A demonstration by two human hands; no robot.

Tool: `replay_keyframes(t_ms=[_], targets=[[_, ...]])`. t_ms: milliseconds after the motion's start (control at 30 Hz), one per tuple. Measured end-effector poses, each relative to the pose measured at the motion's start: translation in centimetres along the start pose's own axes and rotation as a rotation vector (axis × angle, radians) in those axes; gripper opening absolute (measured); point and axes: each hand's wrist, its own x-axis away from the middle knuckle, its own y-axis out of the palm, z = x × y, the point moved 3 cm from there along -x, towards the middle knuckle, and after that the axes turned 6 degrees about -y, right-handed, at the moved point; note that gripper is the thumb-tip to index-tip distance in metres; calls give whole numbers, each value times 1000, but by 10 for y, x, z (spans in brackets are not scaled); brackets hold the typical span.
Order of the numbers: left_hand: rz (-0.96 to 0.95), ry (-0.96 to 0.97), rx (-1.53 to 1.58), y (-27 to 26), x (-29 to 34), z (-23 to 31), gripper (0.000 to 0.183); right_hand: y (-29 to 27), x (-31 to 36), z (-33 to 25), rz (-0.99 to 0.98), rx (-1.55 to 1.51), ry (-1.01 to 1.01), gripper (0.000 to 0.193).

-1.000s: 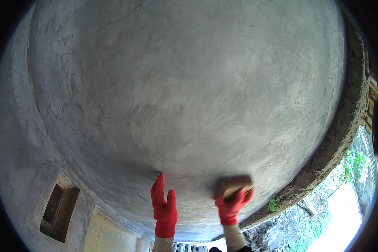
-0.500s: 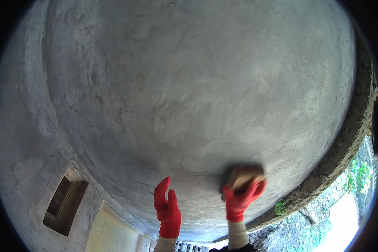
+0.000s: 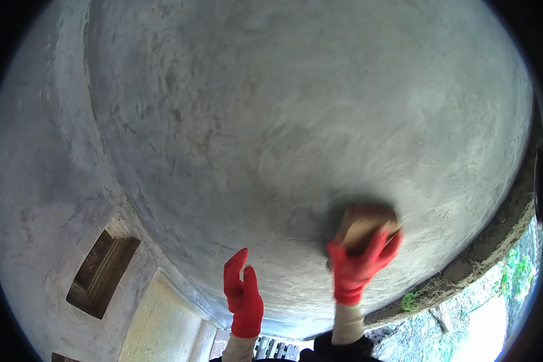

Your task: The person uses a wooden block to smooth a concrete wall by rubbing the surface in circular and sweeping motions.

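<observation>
A red glove covers my right hand [image 3: 361,268], whose fingers wrap over a brown wooden block [image 3: 359,228]. The block lies against the broad grey plastered surface [image 3: 271,133], and motion blurs its edges. Its underside is hidden, so I cannot tell whether it has a pad or bristles. Lower and to the left, my left hand [image 3: 244,298], also in a red glove, is raised in front of the same surface. Nothing is in it, and its thumb and fingers are apart. It does not visibly touch the surface.
A rectangular recess [image 3: 102,271] is cut into the grey wall [image 3: 36,199] at left. Below it is a pale yellowish wall section [image 3: 160,323]. The plastered surface ends at right in a rough, curved edge [image 3: 452,280], with green plants [image 3: 516,271] and bright daylight beyond.
My right hand and the wooden block have moved up and slightly right across the plaster. My left hand stays nearly in place, raised and empty. The view has shifted a little.
</observation>
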Motion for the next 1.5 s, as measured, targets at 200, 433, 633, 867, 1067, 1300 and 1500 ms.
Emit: replay_keyframes(t_ms=[200, 433, 633, 867, 1067, 1300, 1500], targets=[[102, 59, 10, -27, 1, 2, 31, -1, 123, 0, -280, 12, -195, 114], [73, 49, -24, -19, 8, 0, 33, 9, -71, -49, -43, 33, -59, 109], [56, 92, -256, -15, 25, -25, 34, 15, 131, -25, -283, -24, -308, 104], [-3, 226, -334, 13, 35, -15, 49, 27, -13, -70, -109, -46, -152, 103], [-91, 340, -511, 45, 57, -29, 60, 30, -28, -80, -88, 46, -146, 103], [-182, 183, -307, 72, 47, -64, 60, 28, 50, -69, -235, -16, -116, 108], [-79, -384, 649, 124, 21, -85, 59, 14, 19, -67, -358, -302, 111, 85]])
